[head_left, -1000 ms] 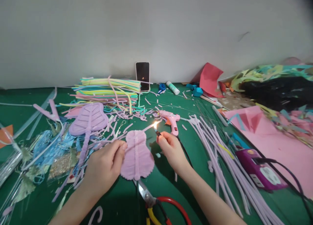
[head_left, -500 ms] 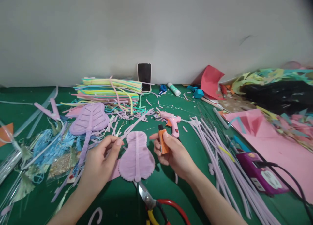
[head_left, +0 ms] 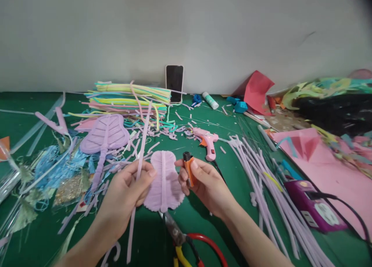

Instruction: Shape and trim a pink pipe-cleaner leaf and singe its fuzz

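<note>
My left hand [head_left: 130,193] pinches a long lilac pipe cleaner [head_left: 142,150], tilted steeply across the fingers. Its fingertips overlap the left edge of a lilac fan-shaped piece [head_left: 163,181] with scalloped sides and a raised middle strip; I cannot tell whether they touch it. My right hand [head_left: 206,181] is wrapped round an orange lighter [head_left: 189,168], its black top upward, just right of that piece. No flame shows. Scissors [head_left: 177,232] with red and yellow handles lie below, their blades toward the fan-shaped piece. A similar lilac fan with a handle [head_left: 106,137] rests at the left.
Bundled coloured pipe cleaners [head_left: 128,98] lie at the back beside a propped phone [head_left: 174,83]. A pink glue gun [head_left: 207,141] sits beyond my right hand. Loose lilac pipe cleaners [head_left: 267,189] and a purple power strip [head_left: 315,207] are at the right. Blue tassels [head_left: 54,178] lie left.
My left hand has turned the pipe cleaner from slanting away to nearly upright in view. Both hands have come closer together, and the lighter now leans left.
</note>
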Demonstrator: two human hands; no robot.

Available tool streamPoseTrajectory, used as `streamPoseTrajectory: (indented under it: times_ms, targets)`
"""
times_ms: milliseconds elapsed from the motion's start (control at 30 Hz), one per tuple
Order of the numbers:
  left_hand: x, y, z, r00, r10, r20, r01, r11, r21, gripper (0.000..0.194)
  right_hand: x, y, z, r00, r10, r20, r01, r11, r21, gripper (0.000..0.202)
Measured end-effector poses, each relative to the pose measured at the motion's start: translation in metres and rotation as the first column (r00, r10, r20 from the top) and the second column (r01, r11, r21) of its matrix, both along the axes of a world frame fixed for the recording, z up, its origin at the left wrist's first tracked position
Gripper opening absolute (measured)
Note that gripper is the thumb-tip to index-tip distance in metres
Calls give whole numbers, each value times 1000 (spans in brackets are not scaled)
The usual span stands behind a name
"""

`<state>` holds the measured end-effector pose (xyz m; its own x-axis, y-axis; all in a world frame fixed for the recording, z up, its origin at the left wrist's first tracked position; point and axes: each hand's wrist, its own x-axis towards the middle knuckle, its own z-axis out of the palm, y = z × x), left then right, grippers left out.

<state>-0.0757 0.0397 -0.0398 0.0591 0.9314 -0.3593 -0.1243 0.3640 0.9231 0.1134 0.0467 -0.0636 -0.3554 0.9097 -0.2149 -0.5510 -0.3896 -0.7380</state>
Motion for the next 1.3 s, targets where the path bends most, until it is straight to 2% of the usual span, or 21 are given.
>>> streamPoseTrajectory:
  times_ms: [233, 367, 533, 1000, 1300]
  targets:
    - [32, 2, 3, 999, 28, 26, -26, 995, -98, 31, -15, -9, 0, 968, -16, 251, -6, 996, 85, 44]
    - [42, 3, 6, 997, 82, 4, -82, 994, -78, 20, -19, -16, -1, 882, -122, 455, 17, 973, 229, 45]
    - [41, 4, 7, 997, 80, -21, -80, 996, -28, 13, -16, -19, -6, 763, -209, 612, -40, 929, 368, 43]
    - [38, 4, 7, 997, 60, -54, -61, 998, -12, 15, -13, -19, -5, 632, -238, 737, -101, 918, 383, 36]
    - [35, 5, 8, 996, 10, -87, -11, 1000, -11, 19, -13, -20, -4, 620, -217, 754, -137, 916, 376, 35]
